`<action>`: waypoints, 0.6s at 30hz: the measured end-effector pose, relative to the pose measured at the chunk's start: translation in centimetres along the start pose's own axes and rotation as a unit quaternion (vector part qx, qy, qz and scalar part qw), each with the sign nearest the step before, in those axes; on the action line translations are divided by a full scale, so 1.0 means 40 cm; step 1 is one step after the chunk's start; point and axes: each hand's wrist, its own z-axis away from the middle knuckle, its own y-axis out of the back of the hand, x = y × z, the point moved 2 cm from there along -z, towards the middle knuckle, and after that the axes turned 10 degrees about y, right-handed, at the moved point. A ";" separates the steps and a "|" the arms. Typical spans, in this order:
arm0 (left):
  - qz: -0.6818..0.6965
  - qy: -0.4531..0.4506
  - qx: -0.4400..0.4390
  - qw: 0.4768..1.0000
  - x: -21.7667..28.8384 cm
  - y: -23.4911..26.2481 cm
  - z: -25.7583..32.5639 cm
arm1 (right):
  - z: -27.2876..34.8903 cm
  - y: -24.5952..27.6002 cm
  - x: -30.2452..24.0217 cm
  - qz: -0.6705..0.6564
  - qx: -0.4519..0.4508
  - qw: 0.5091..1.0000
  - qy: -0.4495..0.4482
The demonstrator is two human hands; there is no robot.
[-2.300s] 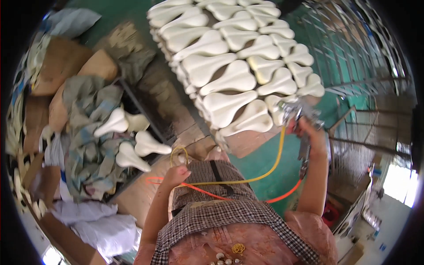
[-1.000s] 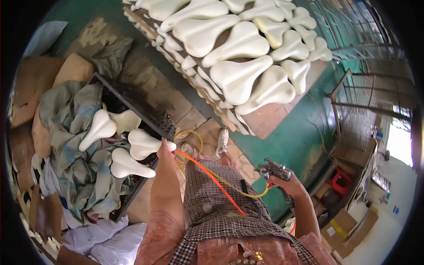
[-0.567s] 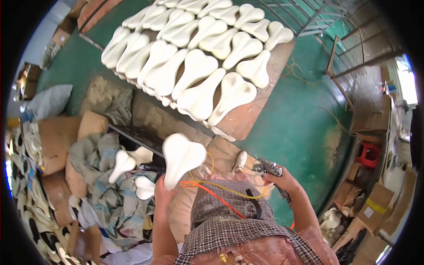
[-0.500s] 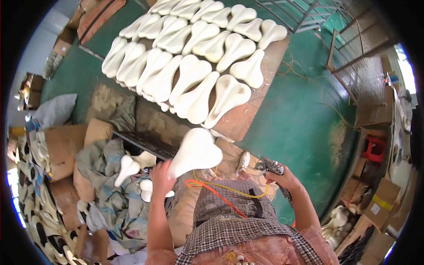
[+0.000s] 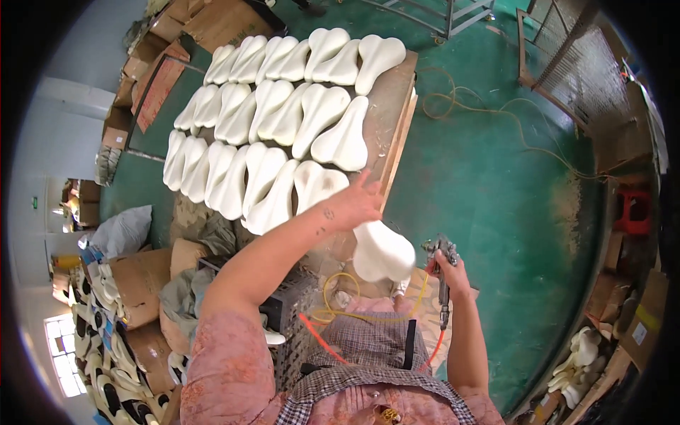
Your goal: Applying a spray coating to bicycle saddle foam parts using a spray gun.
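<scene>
My left hand (image 5: 355, 203) reaches forward over the near right corner of the table (image 5: 379, 134). It grips the narrow nose of a white bicycle saddle pad (image 5: 384, 253), one finger sticking out. The pad's wide end hangs toward me, past the table edge. Just beyond, a pad with a grey-brown smudge (image 5: 319, 183) lies partly covered by my wrist and forearm. Rows of similar white saddle pads (image 5: 276, 110) fill much of the tabletop. Off to the right, my right hand (image 5: 450, 273) is closed around a spray gun (image 5: 443, 255), with an orange hose (image 5: 438, 348) below it.
A yellow hose (image 5: 333, 312) loops before my apron. At my left stand a dark plastic crate (image 5: 289, 329), cardboard boxes (image 5: 145, 283) and a heap of saddles (image 5: 113, 361). Wire-mesh racks (image 5: 567, 64) stand far right; a thin hose (image 5: 496, 111) trails over the green floor.
My left hand has carried the saddle pad forward and right to the table corner, turning its wide end toward me. My view has shifted. The spray gun stays in my right hand.
</scene>
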 end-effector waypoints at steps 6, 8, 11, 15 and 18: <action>0.048 0.040 -0.095 0.994 -0.062 -0.015 -0.016 | -0.066 -0.130 0.050 -0.119 -0.029 0.989 0.085; 0.012 0.063 -0.158 0.985 -0.089 -0.040 -0.008 | -0.073 -0.209 0.092 -0.073 0.001 0.996 0.046; 0.032 0.191 0.013 0.981 -0.101 -0.084 0.002 | -0.070 -0.318 0.134 -0.184 0.058 0.981 -0.014; 0.235 0.384 0.260 0.854 -0.042 -0.142 0.094 | -0.076 -0.358 0.251 -0.281 0.159 0.940 -0.108; 0.275 0.621 0.299 0.671 0.062 -0.309 0.300 | -0.073 -0.399 0.246 -0.310 0.163 0.925 -0.148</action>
